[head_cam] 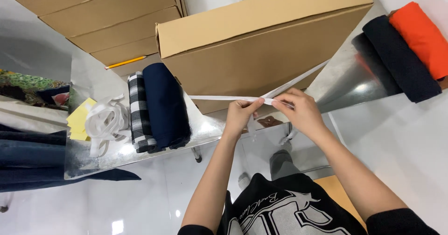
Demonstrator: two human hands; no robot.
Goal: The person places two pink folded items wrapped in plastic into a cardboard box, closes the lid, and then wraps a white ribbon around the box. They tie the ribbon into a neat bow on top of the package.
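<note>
Left hand (240, 114) and right hand (298, 109) both pinch a white strap (219, 98), stretched flat along the front of a cardboard box (261, 39) at the counter's (345, 76) near edge; one strap end runs up right across the box face. Step looks like bringing the strap ends together in front of the box; the next move probably needs tension kept and fingers close together. Left end of counter: folded navy cloth (165, 104), plaid cloth (138, 111), loose strap coil (107, 123), yellow notes (79, 118). Right end: dark roll (401, 60), orange roll (422, 37). More boxes (102, 16) behind. Nothing blocks the hands.
</note>
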